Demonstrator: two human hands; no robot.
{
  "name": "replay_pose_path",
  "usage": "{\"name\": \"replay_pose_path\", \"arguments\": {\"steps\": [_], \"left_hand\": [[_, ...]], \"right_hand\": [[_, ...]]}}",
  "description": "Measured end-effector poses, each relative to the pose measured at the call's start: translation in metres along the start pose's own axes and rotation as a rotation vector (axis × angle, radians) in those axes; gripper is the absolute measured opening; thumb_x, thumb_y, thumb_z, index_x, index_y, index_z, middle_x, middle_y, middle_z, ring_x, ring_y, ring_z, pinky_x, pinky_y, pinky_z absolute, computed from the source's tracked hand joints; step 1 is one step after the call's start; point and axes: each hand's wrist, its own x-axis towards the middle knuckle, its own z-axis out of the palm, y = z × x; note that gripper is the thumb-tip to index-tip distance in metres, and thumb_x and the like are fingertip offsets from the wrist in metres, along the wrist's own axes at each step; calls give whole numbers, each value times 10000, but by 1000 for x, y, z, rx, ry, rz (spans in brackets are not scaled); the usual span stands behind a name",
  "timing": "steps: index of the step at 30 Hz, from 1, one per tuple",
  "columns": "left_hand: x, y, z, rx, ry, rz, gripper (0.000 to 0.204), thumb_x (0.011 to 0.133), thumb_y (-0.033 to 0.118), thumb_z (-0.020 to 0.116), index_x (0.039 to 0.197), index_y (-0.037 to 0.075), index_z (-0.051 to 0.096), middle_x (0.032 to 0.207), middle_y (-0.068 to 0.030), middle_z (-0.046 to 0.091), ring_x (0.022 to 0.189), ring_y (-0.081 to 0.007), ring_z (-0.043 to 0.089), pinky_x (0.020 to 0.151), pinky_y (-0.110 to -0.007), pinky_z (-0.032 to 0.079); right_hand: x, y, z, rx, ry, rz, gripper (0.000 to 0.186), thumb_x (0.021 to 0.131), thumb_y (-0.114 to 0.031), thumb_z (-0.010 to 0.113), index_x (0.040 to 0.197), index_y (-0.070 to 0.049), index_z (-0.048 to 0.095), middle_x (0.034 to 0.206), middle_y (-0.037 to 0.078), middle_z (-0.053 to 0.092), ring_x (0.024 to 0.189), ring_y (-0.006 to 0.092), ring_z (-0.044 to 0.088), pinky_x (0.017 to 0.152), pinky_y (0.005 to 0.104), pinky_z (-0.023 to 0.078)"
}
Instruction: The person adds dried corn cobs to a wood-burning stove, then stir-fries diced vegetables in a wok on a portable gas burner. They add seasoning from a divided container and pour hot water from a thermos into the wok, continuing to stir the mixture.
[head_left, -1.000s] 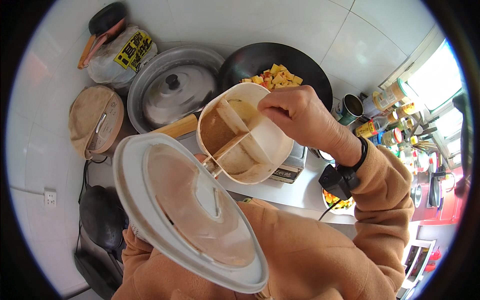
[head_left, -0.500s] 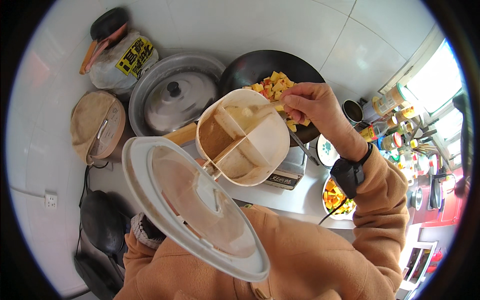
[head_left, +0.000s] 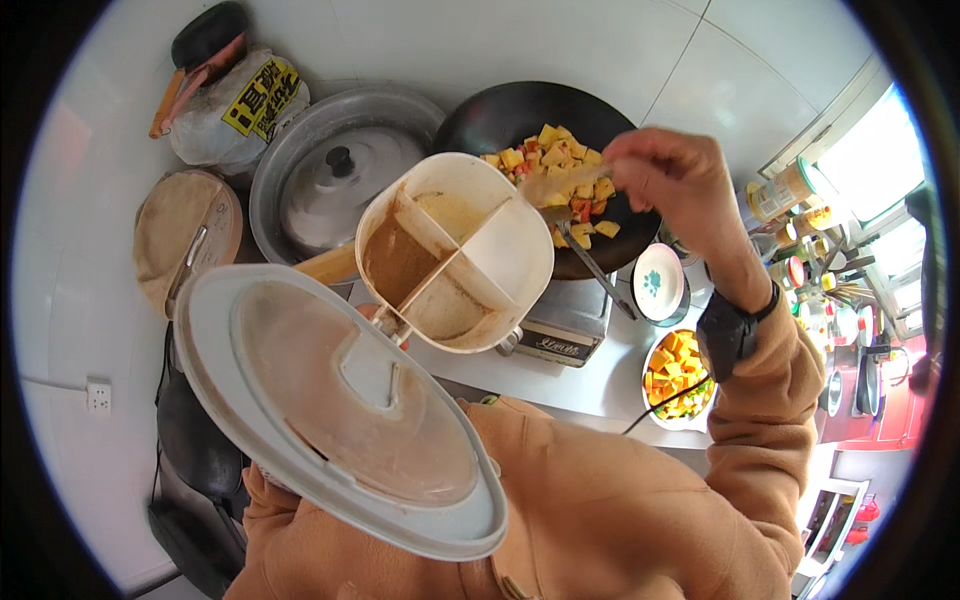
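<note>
My left hand (head_left: 368, 311), mostly hidden under the raised clear lid (head_left: 350, 390), holds a white seasoning box (head_left: 540, 270) by its hinge side. Its compartments hold brown powder (head_left: 392, 265), pale powder (head_left: 450, 212) and a little more pale seasoning in the near one. Over the wok (head_left: 500, 115), my right hand (head_left: 670, 185) is closed in a pinch on a small pale spoon (head_left: 560, 186), blurred by motion. Diced yellow potato-like cubes with red bits (head_left: 550, 150) lie in the wok, and a metal spatula (head_left: 597, 272) rests in it with its handle over the rim.
Left of the wok stands a large metal pan with a lid (head_left: 340, 205), beside a cloth-topped cooker (head_left: 190, 235). A stove (head_left: 565, 325) sits under the wok. To the right are a patterned bowl (head_left: 658, 283), a bowl of orange cubes (head_left: 675, 380) and several jars (head_left: 785, 195).
My right hand has moved right and slightly up, bringing the spoon out of the box to over the wok. The seasoning box and lid have shifted left.
</note>
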Motion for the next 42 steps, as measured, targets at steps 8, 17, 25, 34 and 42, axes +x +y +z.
{"name": "replay_pose_path", "arguments": {"steps": [8, 17, 25, 34, 42], "left_hand": [[-3, 8, 19, 140, 22, 57, 561, 942, 297, 597, 1389, 5, 426, 1270, -153, 567, 1119, -203, 599, 941, -313, 516], [-17, 16, 39, 690, 142, 203, 564, 933, 305, 609, 1379, 0, 448, 1266, -152, 581, 1119, -191, 607, 935, -283, 517], [-6, 13, 26, 28, 54, 92, 481, 963, 286, 561, 1323, -18, 465, 1195, -162, 588, 1028, -236, 629, 910, -347, 537], [-8, 5, 8, -22, -25, -10, 493, 960, 293, 567, 1334, -9, 454, 1199, -158, 586, 1040, -235, 623, 915, -351, 534], [-3, -12, 4, -43, -80, -75, 505, 957, 299, 572, 1343, -1, 444, 1203, -154, 585, 1050, -235, 618, 920, -355, 531]], "right_hand": [[-31, -2, 41, -339, -209, -465, 72, 814, 12, 644, 885, 14, 660, 735, 122, 602, 644, 265, 608, 565, 325, 482], [-33, 7, 29, 2, -90, 69, 90, 904, -53, 637, 921, 24, 680, 699, -29, 588, 578, 27, 507, 510, 179, 398], [-5, 21, 5, 217, 67, 261, 164, 911, -100, 622, 1011, 16, 682, 704, -2, 614, 573, 43, 513, 523, 195, 429], [-10, -31, 33, 20, -64, -238, 94, 867, -67, 639, 938, -16, 672, 746, 36, 636, 621, 114, 576, 587, 247, 485], [-15, -23, 80, -447, -271, -661, 88, 781, -42, 645, 868, -38, 634, 787, 100, 612, 703, 304, 634, 585, 364, 511]]}}
